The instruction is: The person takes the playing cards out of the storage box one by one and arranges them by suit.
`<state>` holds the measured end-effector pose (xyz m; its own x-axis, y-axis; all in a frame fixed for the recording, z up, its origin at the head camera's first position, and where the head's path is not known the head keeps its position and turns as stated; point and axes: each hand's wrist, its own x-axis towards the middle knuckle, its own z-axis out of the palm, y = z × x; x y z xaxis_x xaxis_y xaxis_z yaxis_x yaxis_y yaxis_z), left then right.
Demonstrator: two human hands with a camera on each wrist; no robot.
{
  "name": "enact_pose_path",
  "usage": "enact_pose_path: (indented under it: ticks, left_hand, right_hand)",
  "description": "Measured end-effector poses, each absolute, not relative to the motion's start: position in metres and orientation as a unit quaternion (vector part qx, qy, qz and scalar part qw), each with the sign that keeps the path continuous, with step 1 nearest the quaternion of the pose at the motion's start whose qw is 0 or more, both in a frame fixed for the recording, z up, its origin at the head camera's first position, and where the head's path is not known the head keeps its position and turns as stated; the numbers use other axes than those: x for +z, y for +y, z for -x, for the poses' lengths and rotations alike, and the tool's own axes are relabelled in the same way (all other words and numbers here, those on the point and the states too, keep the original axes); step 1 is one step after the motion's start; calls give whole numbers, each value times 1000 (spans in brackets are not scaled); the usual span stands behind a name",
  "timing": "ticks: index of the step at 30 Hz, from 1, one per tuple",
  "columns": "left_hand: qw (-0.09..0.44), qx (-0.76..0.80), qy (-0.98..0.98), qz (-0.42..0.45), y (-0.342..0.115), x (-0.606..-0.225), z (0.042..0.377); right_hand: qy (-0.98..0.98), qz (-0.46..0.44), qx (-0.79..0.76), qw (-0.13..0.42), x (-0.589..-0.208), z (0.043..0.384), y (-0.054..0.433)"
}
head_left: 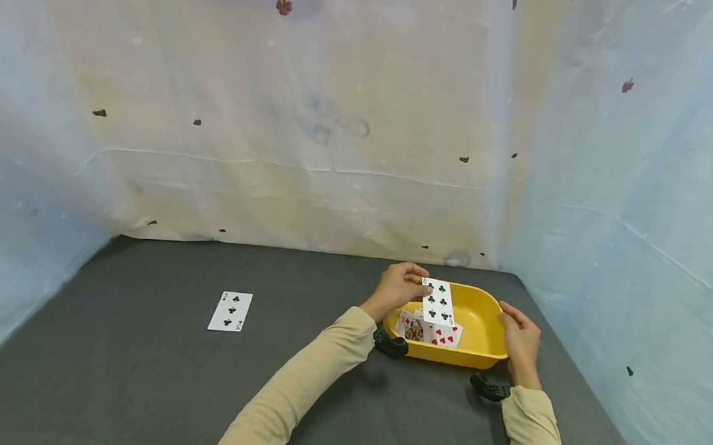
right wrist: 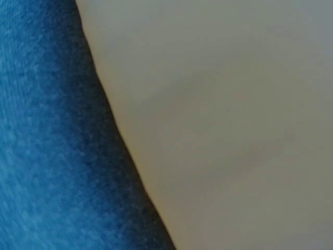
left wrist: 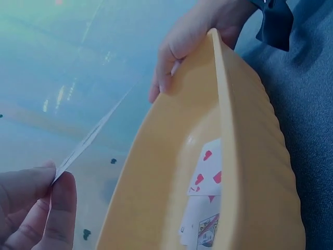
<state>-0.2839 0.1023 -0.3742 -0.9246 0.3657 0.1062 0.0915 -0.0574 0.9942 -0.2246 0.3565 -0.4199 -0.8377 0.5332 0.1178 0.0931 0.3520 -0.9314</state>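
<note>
My left hand [head_left: 396, 289] pinches a six of clubs playing card [head_left: 440, 309] between thumb and fingers, holding it over the left part of a yellow plastic tub [head_left: 483, 325]. In the left wrist view this card [left wrist: 88, 140] shows nearly edge-on. At the tub's right end, my right hand [head_left: 519, 338] grips the rim, fingers over the edge. Inside the tub lie several cards, among them a hearts card [head_left: 445, 335] and a face card [head_left: 413, 328], partly overlapped by the held card. The tub's wall [right wrist: 223, 130] fills most of the right wrist view.
A three of clubs [head_left: 230, 311] lies face up on the dark grey tabletop [head_left: 140, 359], left of the tub. Pale sheets [head_left: 314, 111] hang behind the table and along both sides, close to the tub on the right.
</note>
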Motion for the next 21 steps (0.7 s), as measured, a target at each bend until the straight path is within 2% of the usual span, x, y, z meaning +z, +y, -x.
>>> enact_pose_path:
  ticks: [13,21]
  left_hand:
    - [115,717,668,-162,71,-373,284]
    - [102,728,661,-149,43,-368,282]
  right_hand:
    - [-798,205,530,202,-423,231,356]
    - [-799,208,527,202,-421,230,356]
